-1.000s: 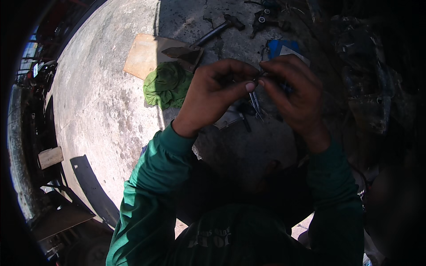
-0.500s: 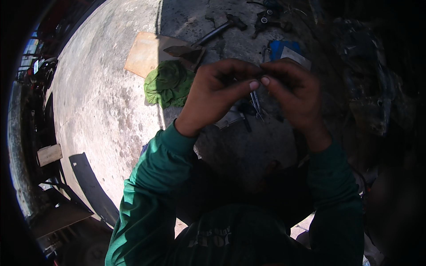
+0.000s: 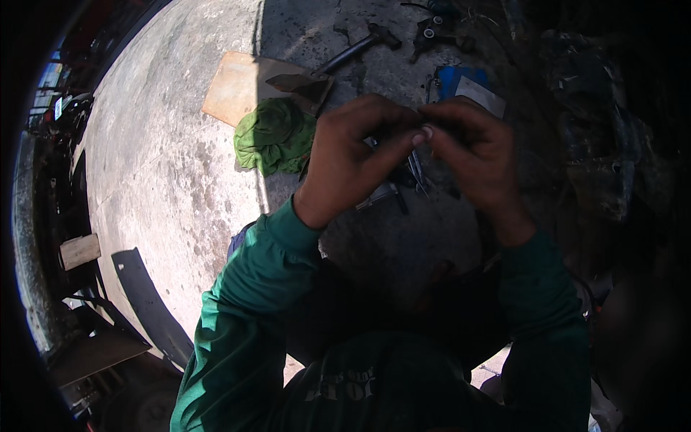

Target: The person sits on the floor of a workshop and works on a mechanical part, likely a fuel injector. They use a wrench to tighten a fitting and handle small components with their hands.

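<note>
My left hand (image 3: 350, 153) and my right hand (image 3: 476, 150) meet fingertip to fingertip above the concrete floor, thumbs touching. Both are closed in a pinch. Whatever sits between the fingertips is too small and dark to make out. Below the hands, a slim shiny metal tool (image 3: 417, 173) lies on the ground, partly covered by my fingers. A crumpled green cloth (image 3: 268, 138) rests just left of my left hand, against a tan board (image 3: 229, 88).
A hammer (image 3: 353, 52) lies beyond the board, with dark metal parts (image 3: 435, 36) to its right. A blue packet (image 3: 461, 74) has a pale card (image 3: 481, 96) on it. At the left stand a wooden block (image 3: 80, 250) and a dark flat strip (image 3: 147, 302).
My left hand has shifted slightly right, its thumb now pressed closer against the right thumb. The right hand has moved slightly left. Things on the floor have stayed put.
</note>
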Tool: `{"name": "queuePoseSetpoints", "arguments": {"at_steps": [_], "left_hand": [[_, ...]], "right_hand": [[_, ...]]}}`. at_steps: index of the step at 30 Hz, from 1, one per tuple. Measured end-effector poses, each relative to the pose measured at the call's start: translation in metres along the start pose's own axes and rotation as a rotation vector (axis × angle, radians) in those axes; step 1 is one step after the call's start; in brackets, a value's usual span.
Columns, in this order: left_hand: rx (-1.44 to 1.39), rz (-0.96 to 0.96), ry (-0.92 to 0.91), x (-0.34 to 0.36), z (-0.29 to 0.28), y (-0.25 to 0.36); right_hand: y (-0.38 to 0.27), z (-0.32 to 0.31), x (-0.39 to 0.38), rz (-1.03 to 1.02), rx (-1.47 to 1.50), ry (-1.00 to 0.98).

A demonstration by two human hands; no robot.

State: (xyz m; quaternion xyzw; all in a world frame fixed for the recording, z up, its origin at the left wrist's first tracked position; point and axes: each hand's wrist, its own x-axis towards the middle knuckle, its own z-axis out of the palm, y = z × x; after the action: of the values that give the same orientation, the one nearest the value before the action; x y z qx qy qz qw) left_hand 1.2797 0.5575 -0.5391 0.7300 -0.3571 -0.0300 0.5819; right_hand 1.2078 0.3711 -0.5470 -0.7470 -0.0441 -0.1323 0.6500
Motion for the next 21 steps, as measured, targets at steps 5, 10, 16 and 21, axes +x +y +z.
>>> {"name": "queuePoseSetpoints", "arguments": {"at_steps": [5,10,16,21], "left_hand": [[0.031,0.04,0.001,-0.0004,-0.0002,0.0005],[0.001,0.022,-0.007,0.0008,-0.001,0.0026],[-0.009,0.015,-0.008,-0.0008,-0.0001,0.0012],[0.018,-0.015,-0.002,-0.0043,0.0037,0.0002]], "right_hand": [[-0.0022,-0.0005,0.0004,0.027,-0.013,-0.013],[-0.002,-0.0044,0.0027,0.064,0.021,-0.046],[0.0039,-0.0047,0.0014,0.037,0.034,-0.047],[0.0004,-0.0022,-0.0001,0.067,0.039,-0.043]]}}
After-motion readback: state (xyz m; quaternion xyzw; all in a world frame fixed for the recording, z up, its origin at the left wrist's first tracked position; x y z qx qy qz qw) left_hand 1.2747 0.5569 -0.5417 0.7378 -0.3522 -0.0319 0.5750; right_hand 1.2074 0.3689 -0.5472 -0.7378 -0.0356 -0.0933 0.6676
